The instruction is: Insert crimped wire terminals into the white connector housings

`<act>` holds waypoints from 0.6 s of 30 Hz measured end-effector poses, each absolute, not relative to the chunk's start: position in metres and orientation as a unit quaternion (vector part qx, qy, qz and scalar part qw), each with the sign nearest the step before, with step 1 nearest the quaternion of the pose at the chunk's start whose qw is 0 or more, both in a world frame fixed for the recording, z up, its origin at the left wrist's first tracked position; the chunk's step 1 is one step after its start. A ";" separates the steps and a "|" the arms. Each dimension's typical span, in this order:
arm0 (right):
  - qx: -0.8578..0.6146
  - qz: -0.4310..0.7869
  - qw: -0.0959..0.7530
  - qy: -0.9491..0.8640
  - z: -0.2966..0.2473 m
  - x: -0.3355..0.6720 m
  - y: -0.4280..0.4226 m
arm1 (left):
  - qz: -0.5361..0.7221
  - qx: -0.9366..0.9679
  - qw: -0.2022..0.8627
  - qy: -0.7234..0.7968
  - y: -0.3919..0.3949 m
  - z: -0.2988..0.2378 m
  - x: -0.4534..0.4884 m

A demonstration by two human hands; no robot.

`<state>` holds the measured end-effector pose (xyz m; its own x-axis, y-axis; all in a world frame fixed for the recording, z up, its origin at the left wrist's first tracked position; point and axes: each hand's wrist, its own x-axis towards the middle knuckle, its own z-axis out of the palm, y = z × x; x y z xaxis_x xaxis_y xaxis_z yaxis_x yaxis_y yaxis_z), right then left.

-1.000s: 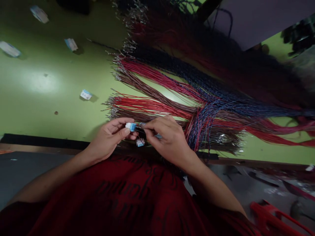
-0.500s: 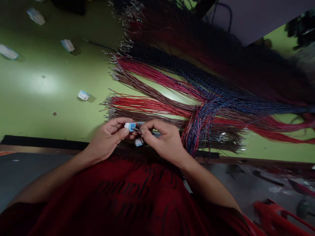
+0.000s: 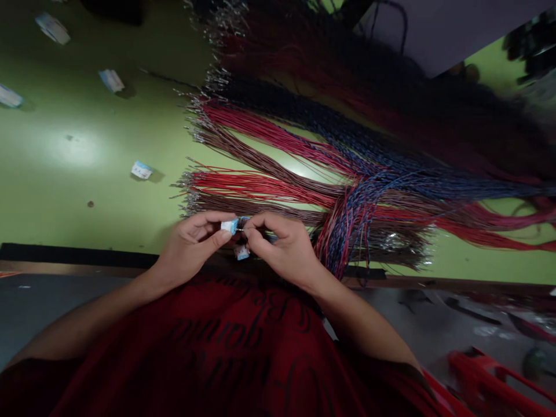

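My left hand (image 3: 195, 246) pinches a small white and blue connector (image 3: 230, 225) between thumb and fingers at the near edge of the green table (image 3: 78, 174). My right hand (image 3: 282, 249) is closed in a pinch right beside it, holding the metal tip of a thin wire against the connector's face. A second small connector (image 3: 241, 252) lies just below the hands. Bundles of red, brown and blue wires (image 3: 304, 174) fan out across the table behind the hands.
Several small white and blue connectors (image 3: 141, 170) lie scattered on the green surface to the left. A dark strip (image 3: 65, 253) borders the table's near edge. A red plastic object (image 3: 486, 376) sits on the floor at lower right.
Both hands stay together at the connector. The right hand's fingers have closed in tighter toward it, and the view has shifted slightly.
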<state>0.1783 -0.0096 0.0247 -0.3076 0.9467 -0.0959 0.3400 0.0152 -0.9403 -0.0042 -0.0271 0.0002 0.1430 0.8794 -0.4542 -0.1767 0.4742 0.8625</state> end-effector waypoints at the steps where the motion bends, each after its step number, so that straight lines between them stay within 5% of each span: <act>1: -0.498 0.483 0.309 -0.651 0.024 0.178 -0.009 | 0.389 0.336 0.674 0.530 -0.027 0.001 -0.004; 18: -0.482 0.370 0.295 -0.737 0.017 0.176 -0.015 | 0.377 0.327 0.688 0.527 -0.022 0.007 0.002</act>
<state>0.1762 -0.0147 0.0172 -0.3604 0.9295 0.0784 0.4918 0.2607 -0.8308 0.0022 -0.0217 0.0070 0.1596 0.8638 -0.4778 -0.1739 0.5011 0.8478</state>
